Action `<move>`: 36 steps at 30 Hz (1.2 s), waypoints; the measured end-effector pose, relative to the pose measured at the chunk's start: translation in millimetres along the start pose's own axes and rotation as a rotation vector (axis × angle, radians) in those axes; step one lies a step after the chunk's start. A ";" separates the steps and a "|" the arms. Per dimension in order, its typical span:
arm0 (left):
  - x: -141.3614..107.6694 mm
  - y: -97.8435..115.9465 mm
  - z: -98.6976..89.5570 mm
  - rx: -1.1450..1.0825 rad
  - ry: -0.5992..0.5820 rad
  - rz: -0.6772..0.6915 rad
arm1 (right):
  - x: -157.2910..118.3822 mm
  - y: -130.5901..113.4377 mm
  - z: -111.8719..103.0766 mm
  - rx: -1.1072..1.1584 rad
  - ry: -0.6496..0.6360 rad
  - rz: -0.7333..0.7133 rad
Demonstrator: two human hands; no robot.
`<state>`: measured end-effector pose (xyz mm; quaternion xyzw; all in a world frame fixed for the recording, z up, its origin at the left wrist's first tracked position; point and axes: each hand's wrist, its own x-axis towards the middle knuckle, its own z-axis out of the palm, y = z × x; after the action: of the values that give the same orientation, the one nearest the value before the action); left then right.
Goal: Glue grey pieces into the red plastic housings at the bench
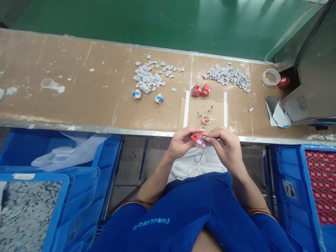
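Note:
Over the table's front edge, my left hand [182, 142] grips a small red toy car [198, 140] with a grey band and pale window patches. My right hand [227, 145] is closed in a pinch at the toy's right side, with a small grey piece [205, 138] at its fingertips, partly hidden. Just beyond the hands, a little round cup [206, 118] with a thin white stick across it stands on a cardboard sheet [219, 110]. Two more red toy cars [196, 91] sit touching each other behind that sheet.
Grey tiles lie in a left pile [147, 76] and a right pile [228, 75]. Two blue-and-cream blocks [137, 94] are nearby. A tape roll [271, 77] rests by a grey box [315, 84]. Blue crates [78, 196] stand left, another crate [288, 175] right.

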<state>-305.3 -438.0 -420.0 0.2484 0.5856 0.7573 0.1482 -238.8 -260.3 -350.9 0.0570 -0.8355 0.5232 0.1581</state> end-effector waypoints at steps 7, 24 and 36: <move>-1.4 4.9 -7.1 0.155 -0.018 0.044 | -12.0 -5.5 6.8 -0.189 -0.004 -0.047; -4.8 25.3 0.6 0.349 -0.020 0.276 | -20.7 1.2 7.4 0.144 0.080 0.046; -10.1 26.1 11.4 0.385 0.029 0.221 | -18.6 2.7 0.9 -0.095 0.002 -0.161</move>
<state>-288.9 -441.0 -394.8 0.3239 0.6906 0.6466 0.0058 -222.1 -261.3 -359.6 0.1158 -0.8519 0.4688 0.2028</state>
